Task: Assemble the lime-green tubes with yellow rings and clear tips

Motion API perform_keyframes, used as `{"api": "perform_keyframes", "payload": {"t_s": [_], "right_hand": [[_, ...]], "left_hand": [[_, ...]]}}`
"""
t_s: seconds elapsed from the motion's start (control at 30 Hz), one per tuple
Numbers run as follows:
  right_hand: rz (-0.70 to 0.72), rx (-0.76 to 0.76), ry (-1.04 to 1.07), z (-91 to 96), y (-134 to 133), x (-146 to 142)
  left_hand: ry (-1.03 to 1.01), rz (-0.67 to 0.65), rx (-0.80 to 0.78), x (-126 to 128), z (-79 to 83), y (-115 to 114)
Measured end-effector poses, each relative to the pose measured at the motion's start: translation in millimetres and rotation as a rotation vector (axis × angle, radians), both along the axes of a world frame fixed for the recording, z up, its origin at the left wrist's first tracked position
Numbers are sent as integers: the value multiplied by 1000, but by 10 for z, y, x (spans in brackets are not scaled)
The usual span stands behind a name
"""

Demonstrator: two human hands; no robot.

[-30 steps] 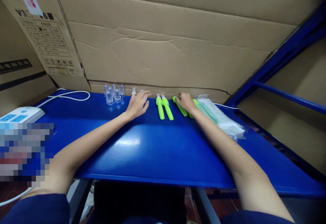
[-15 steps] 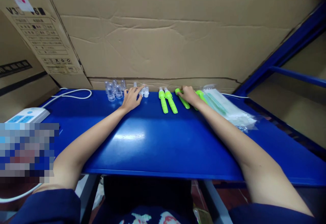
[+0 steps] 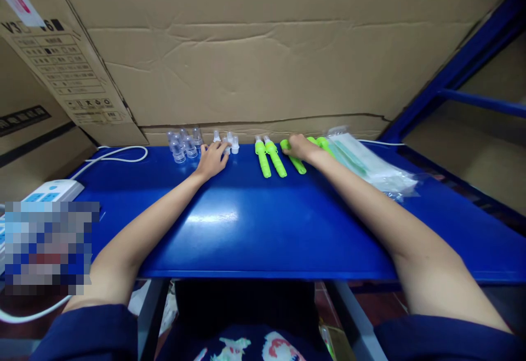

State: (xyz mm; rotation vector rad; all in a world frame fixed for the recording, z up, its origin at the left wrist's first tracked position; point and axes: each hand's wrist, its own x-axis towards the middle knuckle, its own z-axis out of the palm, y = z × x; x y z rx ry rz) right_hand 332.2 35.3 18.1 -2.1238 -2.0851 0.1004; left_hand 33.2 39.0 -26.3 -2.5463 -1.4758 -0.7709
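Observation:
My left hand is over the back of the blue table, fingers apart, at a few small whitish translucent nozzle-like pieces. Its fingertips touch or nearly touch the nearest one. To its left stand several clear plastic caps. My right hand is closed around the upper end of a bright green tube-shaped handle, which still lies on the table. Between the hands lie two green handles side by side, each with a whitish tip. More green handles are partly hidden behind my right wrist.
A clear plastic bag with white and green contents lies at the right. At the left are a white power strip, its looped cable and a blurred-out patch. A cardboard wall closes off the back; a blue frame rises at the right.
The left fingers have drawn back and bent slightly at the whitish pieces. My right hand stays on the same green handle. The camera view has shifted a little.

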Motion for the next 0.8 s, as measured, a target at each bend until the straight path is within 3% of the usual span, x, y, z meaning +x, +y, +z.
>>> {"api": "perform_keyframes", "payload": {"t_s": [0.3, 0.53, 0.67, 0.8], "right_hand": [[-40, -220, -132, 17, -41, -54], [-68, -171, -70, -9, -58, -68], [-76, -176, 9, 72, -103, -60], [-52, -42, -126, 204, -192, -117]], "left_hand": [[27, 3, -27, -9, -14, 18], [20, 43, -7, -9, -13, 14], [-41, 25, 36, -25, -10, 19], [-163, -9, 104, -43, -14, 26]]}}
